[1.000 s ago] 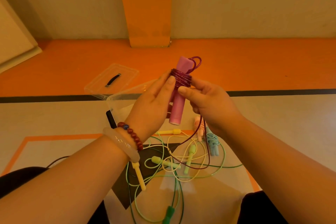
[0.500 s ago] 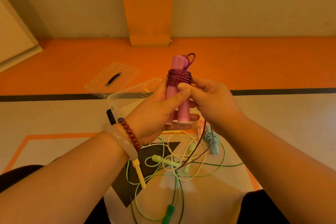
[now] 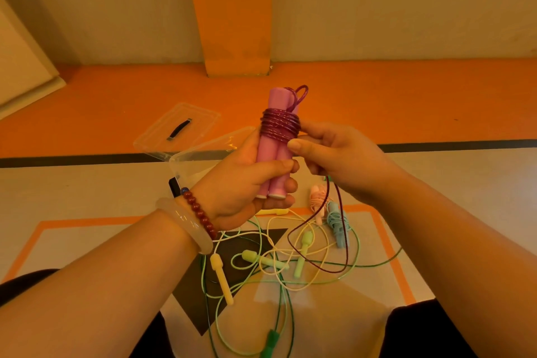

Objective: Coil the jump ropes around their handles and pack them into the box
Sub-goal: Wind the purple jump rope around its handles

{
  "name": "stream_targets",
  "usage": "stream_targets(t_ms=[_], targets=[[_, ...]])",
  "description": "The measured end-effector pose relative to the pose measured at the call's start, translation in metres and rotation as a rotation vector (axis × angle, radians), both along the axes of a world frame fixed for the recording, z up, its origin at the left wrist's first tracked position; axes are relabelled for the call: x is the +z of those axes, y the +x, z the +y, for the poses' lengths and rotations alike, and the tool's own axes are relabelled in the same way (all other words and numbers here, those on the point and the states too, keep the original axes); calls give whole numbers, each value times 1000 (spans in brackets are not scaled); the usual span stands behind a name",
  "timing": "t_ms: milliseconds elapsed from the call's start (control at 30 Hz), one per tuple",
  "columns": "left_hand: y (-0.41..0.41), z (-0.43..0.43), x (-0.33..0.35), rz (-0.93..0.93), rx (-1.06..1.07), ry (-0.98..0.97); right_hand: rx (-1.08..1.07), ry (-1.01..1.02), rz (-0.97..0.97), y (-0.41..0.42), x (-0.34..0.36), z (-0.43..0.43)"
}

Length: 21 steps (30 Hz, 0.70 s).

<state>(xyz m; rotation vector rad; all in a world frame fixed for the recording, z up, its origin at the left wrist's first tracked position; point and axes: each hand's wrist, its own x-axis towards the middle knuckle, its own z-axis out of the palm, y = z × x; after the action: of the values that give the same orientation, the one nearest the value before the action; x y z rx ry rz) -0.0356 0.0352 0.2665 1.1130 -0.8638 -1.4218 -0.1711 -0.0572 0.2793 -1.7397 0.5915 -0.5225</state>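
- The two pink handles (image 3: 274, 160) stand upright side by side, held in the air above the floor, in front of the clear box (image 3: 186, 161).
- The purple rope (image 3: 280, 126) is wound in tight turns round their upper part, with a small loop poking out at the top.
- The left hand (image 3: 247, 183) grips the lower half of the handles, fingers curled round them.
- The right hand (image 3: 340, 160) sits just beside the coil, thumb tip touching its lowest turns. Its fingers are curled round the rope, whose loose tail hangs from the hand in a long loop to the floor.
- A beaded bracelet (image 3: 200, 215) and a pale bangle (image 3: 186, 224) circle the left wrist.
- Beneath the hands, yellow and green ropes (image 3: 279, 267) lie tangled on the floor's orange-bordered panel.
- A coiled pink rope (image 3: 316, 200) and a coiled blue rope (image 3: 335, 224) lie touching, near the panel's far edge.
- The box's lid (image 3: 180, 128) lies on the orange floor behind it.
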Motion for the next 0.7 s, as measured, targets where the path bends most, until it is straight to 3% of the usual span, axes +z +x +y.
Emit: stream_targets(t_ms=[133, 267, 433, 700], targets=[[-2, -2, 3, 53, 52, 46, -21, -32, -13, 0, -3, 0], [-8, -5, 3, -19, 166, 79, -109, -80, -36, 3, -5, 6], [-7, -5, 1, -31, 192, 55, -52, -209, 96, -4, 6, -3], [-5, -3, 5, 176, 77, 62, -112, -56, -9, 0, -6, -2]])
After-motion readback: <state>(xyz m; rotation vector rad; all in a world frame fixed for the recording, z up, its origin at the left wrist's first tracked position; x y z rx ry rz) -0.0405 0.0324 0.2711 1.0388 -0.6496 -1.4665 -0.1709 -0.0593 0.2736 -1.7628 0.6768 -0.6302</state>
